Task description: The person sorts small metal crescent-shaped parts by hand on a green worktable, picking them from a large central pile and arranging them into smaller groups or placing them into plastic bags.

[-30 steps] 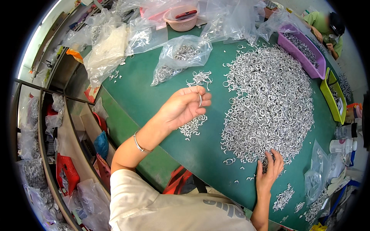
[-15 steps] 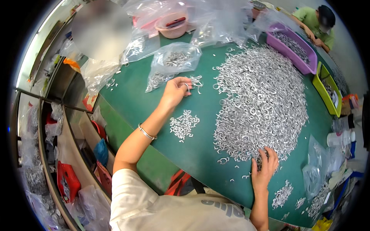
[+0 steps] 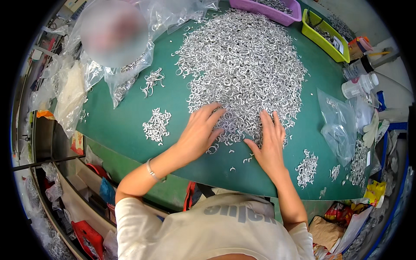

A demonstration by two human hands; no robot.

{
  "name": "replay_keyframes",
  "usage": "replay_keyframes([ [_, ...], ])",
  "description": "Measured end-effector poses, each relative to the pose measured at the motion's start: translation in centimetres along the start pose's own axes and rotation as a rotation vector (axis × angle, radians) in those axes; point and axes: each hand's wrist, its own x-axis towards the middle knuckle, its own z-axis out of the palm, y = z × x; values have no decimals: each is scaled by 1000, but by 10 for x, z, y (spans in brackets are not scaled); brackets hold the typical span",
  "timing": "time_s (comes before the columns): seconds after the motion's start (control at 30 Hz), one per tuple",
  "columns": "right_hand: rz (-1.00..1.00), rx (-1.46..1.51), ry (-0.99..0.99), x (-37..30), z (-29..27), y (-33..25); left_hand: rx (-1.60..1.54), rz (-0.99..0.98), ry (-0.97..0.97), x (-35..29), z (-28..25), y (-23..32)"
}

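Note:
A broad heap of small silver metal rings [image 3: 247, 60], many of them curved like open hoops, covers the middle of the green table [image 3: 190, 161]. At the heap's near left edge my left hand [image 3: 197, 132] rests with fingers apart, its fingertips among the rings. My right hand [image 3: 271, 145] lies at the near right edge, thumb spread from the stretched fingers, which touch the pieces there. Neither hand shows a piece held in it. Left of the heap lie a small pile of short curved pieces [image 3: 157, 126] and a smaller group of larger curved pieces [image 3: 153, 82].
A purple basket [image 3: 277, 16] and a lime-green basket [image 3: 329, 47] stand beyond the heap. Clear plastic bags [image 3: 336, 125] lie on the right, near a white bottle [image 3: 359, 85]. Another small pile [image 3: 307, 169] sits by the near right edge. Shelves with a red bin [image 3: 86, 236] stand at left.
My left hand has moved right, from the small group by the plastic bag to the big heap; the ring seen at its fingers no longer shows. The view has shifted. My right hand has spread open.

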Motion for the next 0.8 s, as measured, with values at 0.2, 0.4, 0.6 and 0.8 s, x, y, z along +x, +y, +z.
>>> replay_keyframes([
  [0.2,-162,33,-178,-17,-7,-1,93,40,87,16,28,2],
  [0.4,-131,272,-108,-29,-22,13,-99,149,141,-3,22,-6],
  [0.6,16,201,191,14,-13,16,-346,-90,191,4,13,6],
  [0.8,-89,17,107,3,-6,16,-92,80,45,-1,23,8],
])
